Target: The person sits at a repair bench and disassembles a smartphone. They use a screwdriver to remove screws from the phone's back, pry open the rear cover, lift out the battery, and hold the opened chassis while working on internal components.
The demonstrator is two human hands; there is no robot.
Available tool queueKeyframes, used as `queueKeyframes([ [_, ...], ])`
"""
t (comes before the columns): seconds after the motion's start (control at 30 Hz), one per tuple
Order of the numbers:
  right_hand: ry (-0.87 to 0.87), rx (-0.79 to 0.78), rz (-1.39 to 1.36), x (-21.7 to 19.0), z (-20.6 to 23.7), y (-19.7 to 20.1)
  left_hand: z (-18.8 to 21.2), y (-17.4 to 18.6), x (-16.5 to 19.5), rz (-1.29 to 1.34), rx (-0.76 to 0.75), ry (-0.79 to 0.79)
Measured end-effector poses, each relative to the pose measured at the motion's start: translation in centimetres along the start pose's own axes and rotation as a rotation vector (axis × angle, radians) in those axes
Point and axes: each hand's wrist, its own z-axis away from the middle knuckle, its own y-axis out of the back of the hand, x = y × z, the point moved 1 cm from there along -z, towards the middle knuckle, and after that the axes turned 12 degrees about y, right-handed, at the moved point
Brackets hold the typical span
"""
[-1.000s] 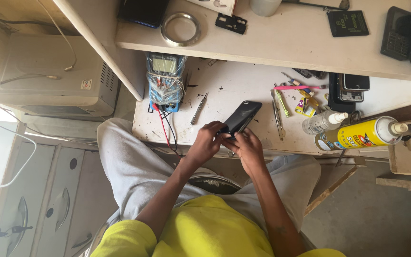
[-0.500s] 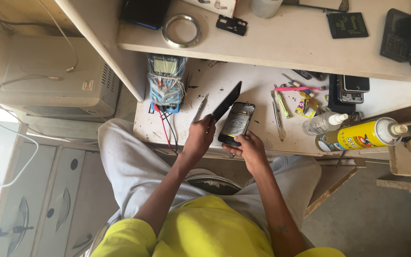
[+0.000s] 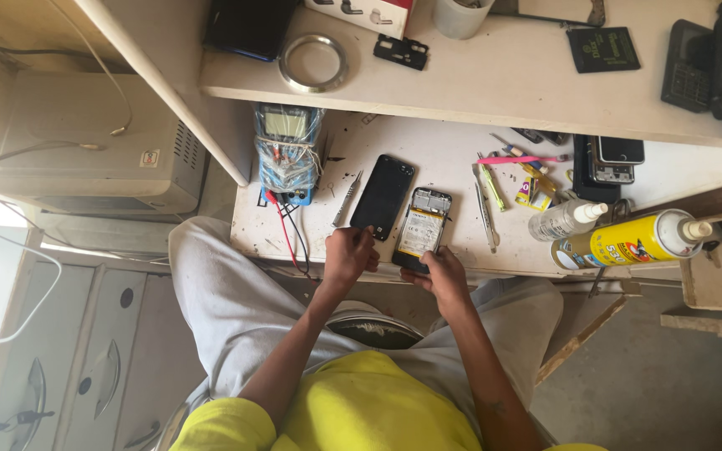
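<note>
I am sitting at a worn white tabletop [image 3: 461, 250] with a shelf [image 3: 503, 75] running above it, both crowded with repair clutter. The opened phone [image 3: 422, 225] is lying face down near the front edge, its insides showing, so I can get at them from above. My right hand [image 3: 438, 274] is closing its fingers lightly on the phone's lower end, steadying it flat. The black back cover [image 3: 383, 197] is lying just beside it on the left, apart from the phone, parked where it is out of the way. My left hand [image 3: 349, 255] is curling loosely at the cover's near end; I cannot tell whether the fingertips are gripping it or only touching it.

A thin metal tool [image 3: 346, 199] is lying left of the cover, and beyond it a multimeter [image 3: 287, 150] with red and black leads. To the right, tweezers [image 3: 484, 209], a small clear bottle [image 3: 563, 220] and a yellow spray can [image 3: 628, 239] are lying on their sides.

Half a second ago the cover was raised in my left hand and the phone was lifted in my right; now both are lying on the tabletop.
</note>
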Motion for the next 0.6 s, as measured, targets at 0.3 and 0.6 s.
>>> queueKeyframes([
  [0.3, 0.043, 0.007, 0.038, 0.8, 0.0, 0.2, 1.2, -2.3, -0.7, -0.558, 0.036, -0.418],
  [0.6, 0.079, 0.015, 0.041, 1.6, 0.1, 0.8, 2.0, -3.5, -3.2, -0.727, -0.002, -0.572],
])
